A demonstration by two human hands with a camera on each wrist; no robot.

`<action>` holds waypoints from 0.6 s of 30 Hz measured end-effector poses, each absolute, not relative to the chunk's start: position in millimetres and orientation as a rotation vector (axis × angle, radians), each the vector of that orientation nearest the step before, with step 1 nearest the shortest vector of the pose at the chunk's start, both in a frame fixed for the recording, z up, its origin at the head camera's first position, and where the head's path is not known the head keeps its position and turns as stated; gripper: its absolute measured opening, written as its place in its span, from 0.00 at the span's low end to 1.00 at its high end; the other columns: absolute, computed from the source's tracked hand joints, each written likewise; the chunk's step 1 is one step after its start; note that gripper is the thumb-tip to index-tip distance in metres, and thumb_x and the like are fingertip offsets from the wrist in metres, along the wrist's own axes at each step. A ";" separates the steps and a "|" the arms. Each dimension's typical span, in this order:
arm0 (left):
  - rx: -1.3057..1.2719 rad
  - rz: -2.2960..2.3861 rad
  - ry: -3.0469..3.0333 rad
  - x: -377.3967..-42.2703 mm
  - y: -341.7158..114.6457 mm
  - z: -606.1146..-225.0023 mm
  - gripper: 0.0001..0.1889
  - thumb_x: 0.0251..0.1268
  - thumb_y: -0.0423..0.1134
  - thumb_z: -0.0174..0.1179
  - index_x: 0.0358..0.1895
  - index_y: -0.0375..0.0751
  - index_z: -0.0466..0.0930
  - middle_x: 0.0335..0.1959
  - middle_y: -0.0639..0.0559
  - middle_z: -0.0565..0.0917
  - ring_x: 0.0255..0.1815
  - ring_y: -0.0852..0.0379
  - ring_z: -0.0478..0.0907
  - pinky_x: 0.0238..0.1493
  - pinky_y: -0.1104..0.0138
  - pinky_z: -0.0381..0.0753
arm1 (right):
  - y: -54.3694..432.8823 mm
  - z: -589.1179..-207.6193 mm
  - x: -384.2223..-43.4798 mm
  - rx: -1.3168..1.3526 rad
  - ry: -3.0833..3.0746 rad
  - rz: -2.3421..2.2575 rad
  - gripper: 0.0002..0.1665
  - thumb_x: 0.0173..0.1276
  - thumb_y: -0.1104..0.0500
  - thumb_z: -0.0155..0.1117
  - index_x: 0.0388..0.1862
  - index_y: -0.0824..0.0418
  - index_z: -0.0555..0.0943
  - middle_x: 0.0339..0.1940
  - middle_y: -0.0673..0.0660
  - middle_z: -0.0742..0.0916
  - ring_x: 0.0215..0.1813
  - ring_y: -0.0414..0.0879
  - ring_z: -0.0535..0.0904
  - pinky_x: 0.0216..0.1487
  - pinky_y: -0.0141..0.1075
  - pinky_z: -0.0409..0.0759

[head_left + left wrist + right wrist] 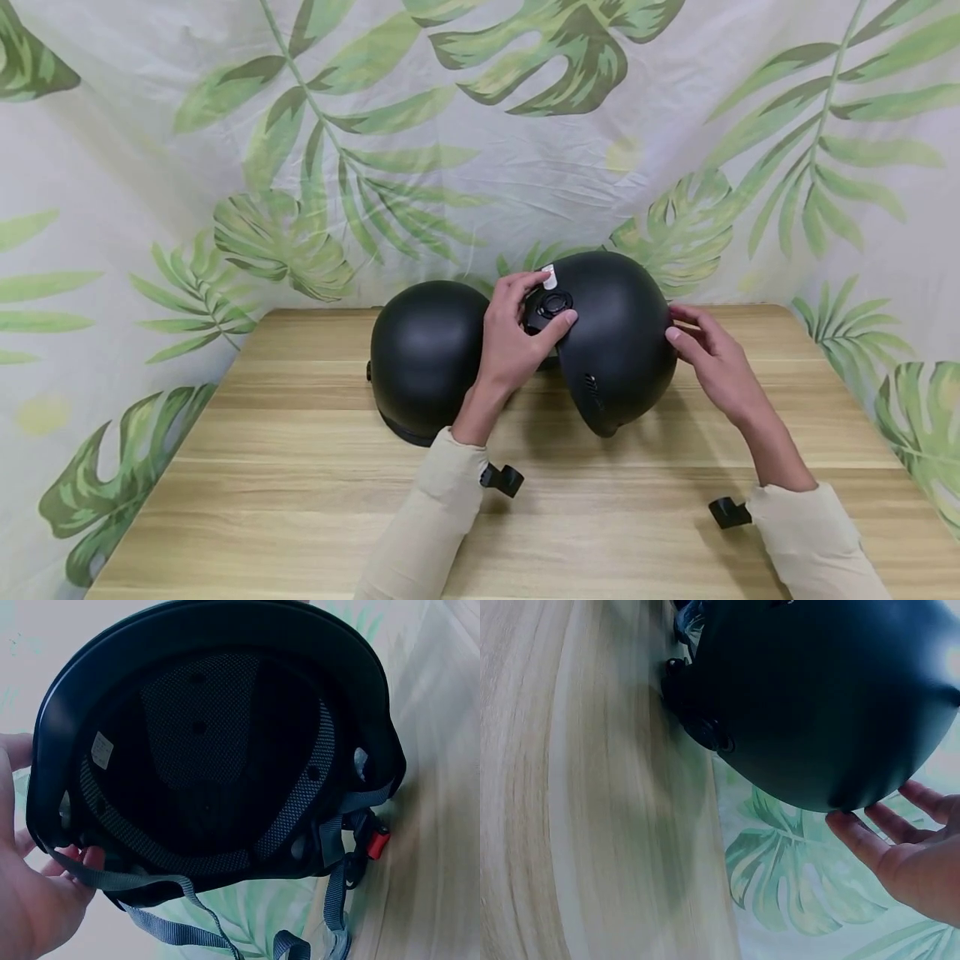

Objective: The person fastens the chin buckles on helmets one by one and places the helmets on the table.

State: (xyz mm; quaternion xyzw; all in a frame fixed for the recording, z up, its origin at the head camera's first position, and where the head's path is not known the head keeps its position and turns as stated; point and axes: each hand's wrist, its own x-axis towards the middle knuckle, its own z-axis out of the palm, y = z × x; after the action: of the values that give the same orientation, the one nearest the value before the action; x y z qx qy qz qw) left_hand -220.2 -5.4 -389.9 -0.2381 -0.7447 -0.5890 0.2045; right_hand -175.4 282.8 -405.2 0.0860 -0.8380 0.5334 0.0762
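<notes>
- Head view: my left hand (pixel 510 340) pinches the tilted helmet (pixel 621 333); my right hand (pixel 714 365) only touches it.
- It's beside a second helmet (pixel 426 358), over the table (pixel 300 500).
- Maybe I'm turning it; next, hold steady.

A hand could pass over the bench (pixel 255 467) left of the upright black helmet (pixel 427 358), or between the left sleeve (pixel 427 525) and right sleeve (pixel 813 533), where two black wrist mounts (pixel 502 481) jut inward. The left hand (pixel 513 337) blocks the gap between that helmet and the tilted helmet (pixel 618 342). Leaf-print cloth (pixel 525 167) stands behind. Loose grey straps (pixel 334 900) and a red-tabbed buckle (pixel 378 844) obstruct the tilted rim.
</notes>
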 end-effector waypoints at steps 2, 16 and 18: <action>-0.696 -1.630 -2.074 -220.9 -5.8 -389.8 0.31 0.63 0.41 0.75 0.70 0.40 0.79 0.68 0.40 0.77 0.65 0.46 0.78 0.59 0.59 0.83 | 282.3 -405.6 -174.8 0.254 -2.505 1.595 0.30 0.87 0.50 0.53 0.78 0.65 0.68 0.76 0.66 0.74 0.62 0.20 0.74 0.55 0.15 0.79; -0.677 -1.693 -2.181 -219.5 -6.5 -385.5 0.33 0.67 0.46 0.72 0.75 0.47 0.75 0.69 0.48 0.80 0.56 0.51 0.81 0.57 0.49 0.82 | 286.3 -406.2 -174.4 0.222 -2.585 1.619 0.34 0.88 0.45 0.46 0.79 0.67 0.66 0.77 0.66 0.74 0.62 0.24 0.72 0.53 0.18 0.81; -0.656 -1.696 -2.194 -218.8 -5.5 -385.1 0.34 0.67 0.48 0.72 0.75 0.47 0.75 0.67 0.48 0.81 0.56 0.51 0.81 0.58 0.49 0.83 | 285.9 -405.9 -174.2 0.226 -2.578 1.623 0.34 0.88 0.45 0.46 0.80 0.67 0.66 0.77 0.67 0.74 0.61 0.24 0.72 0.53 0.17 0.80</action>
State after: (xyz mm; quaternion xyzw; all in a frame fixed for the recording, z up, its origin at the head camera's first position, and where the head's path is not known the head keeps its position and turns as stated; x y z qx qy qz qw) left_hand -218.8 -5.5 -385.1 -0.2276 -0.7617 -0.5889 0.1457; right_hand -174.2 285.9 -405.9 0.0738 -0.8432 0.5307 0.0435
